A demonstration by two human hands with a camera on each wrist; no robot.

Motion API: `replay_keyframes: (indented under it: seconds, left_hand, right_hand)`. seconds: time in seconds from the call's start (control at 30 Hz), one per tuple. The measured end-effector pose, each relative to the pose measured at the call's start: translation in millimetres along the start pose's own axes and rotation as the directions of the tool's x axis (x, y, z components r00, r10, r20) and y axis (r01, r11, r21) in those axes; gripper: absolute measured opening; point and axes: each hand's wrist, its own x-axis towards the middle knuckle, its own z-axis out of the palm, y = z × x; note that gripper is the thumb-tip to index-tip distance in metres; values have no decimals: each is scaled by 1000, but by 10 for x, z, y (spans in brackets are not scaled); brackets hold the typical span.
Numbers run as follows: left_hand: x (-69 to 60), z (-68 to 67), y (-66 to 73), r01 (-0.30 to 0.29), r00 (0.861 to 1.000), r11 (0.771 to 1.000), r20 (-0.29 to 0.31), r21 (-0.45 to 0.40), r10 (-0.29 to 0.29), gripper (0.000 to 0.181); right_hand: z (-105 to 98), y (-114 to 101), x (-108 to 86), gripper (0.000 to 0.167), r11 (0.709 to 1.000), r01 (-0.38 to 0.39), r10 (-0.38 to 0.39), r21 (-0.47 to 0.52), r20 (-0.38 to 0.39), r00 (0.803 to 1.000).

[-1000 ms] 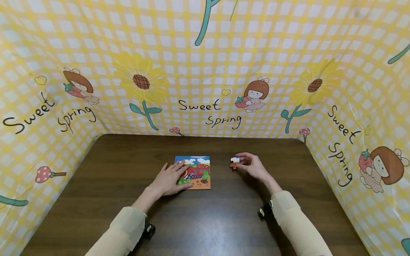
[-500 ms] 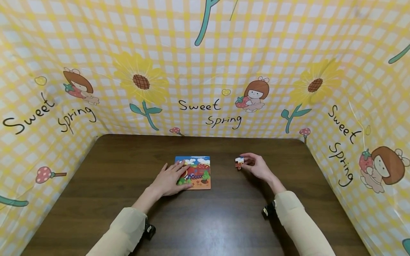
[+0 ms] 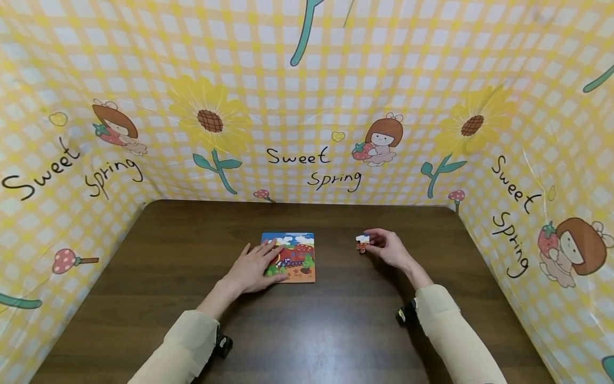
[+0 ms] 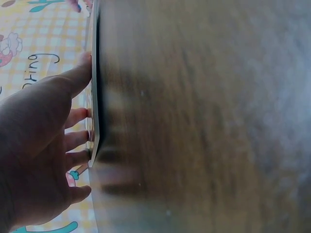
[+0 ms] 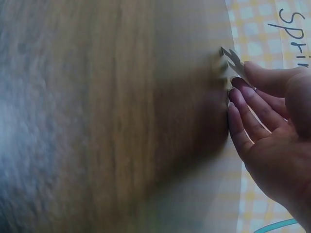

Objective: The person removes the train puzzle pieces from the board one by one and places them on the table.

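Two hands are at work, and the right hand (image 3: 389,250) has the finer hold: thumb and fingertips pinch the piece (image 3: 362,242), with only a narrow span between them. In the right wrist view the piece juts edge-on past the tips, slanted, and the other fingers curve low beside the tabletop (image 3: 331,314); whether the piece touches the wood I cannot tell. So little of it is gripped that, as I judge it, a knock on its far corner or a slackened thumb could twist it round or drop it. Fingers this low might also brush the wood and jar it loose.

To its left, well apart, the left hand (image 3: 253,271) lies spread on the board (image 3: 303,261). Thumb and most of the fingertips rest on it, while the little finger sits off its left edge. That hand covers the board's left part, so any gap underneath cannot be made out. The board lies on the tabletop, picture side up; pressure sits mainly on the left, so a firm push on the right side could swing or slide it, and a drag of the left palm could shift it too.

Farther out, pale sleeves (image 3: 443,314) end at the wrists, and a checked cloth (image 3: 288,112) walls the back and both sides.
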Motion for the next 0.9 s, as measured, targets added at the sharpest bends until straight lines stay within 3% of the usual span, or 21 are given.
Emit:
replay_keyframes:
  seconds: [0.43,0.9]
  left_hand:
    - [-1,10,-8,-7,1000,1000,-10,-4,7,87]
    - [-4,7,-11,-10,1000,1000,-14,-6,10,87]
  right_hand:
    - [27,50,-14,35,973,13,-19,-229,-23,1000]
    - [16,31,8,34,953,59,-54,-295,28,998]
